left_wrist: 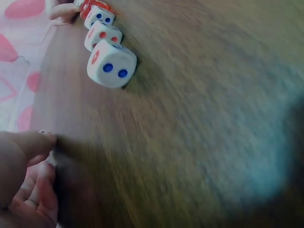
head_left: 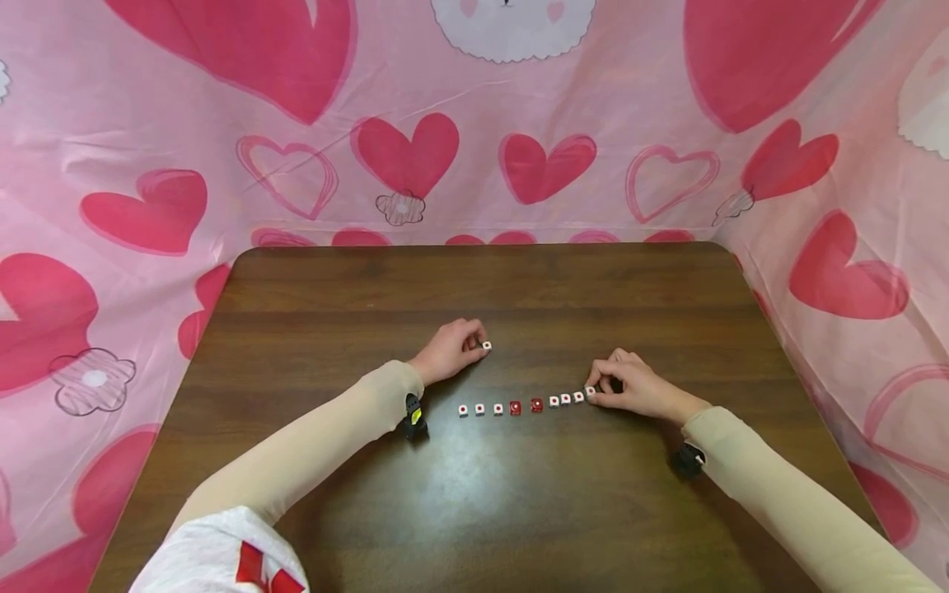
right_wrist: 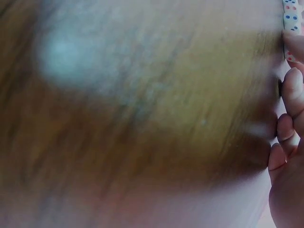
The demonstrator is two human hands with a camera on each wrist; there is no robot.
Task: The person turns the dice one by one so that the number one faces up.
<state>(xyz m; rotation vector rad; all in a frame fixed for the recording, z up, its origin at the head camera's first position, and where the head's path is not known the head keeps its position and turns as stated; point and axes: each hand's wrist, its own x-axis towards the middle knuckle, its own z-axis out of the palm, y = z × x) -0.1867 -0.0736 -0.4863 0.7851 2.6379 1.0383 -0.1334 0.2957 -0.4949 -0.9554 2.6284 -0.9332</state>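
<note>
My left hand [head_left: 454, 349] pinches a white die [head_left: 486, 347] between thumb and fingers, red dot upward, farther from me than the row of dice. In that row, three white dice [head_left: 479, 408] stand spaced apart at the left, followed by two red dice [head_left: 515, 407]. White dice [head_left: 566, 399] continue it rightward, closer together. At the right end, my right hand [head_left: 628, 385] pinches the last white die [head_left: 590, 393] with thumb and index finger. The left wrist view shows the nearest white die [left_wrist: 111, 64] with two blue dots on its side.
A dark wooden table [head_left: 474, 288] carries the dice. Pink cloth [head_left: 474, 91] printed with hearts hangs behind it and along both sides. A black wrist camera [head_left: 415, 420] sits on the left sleeve, and another [head_left: 689, 459] on the right one.
</note>
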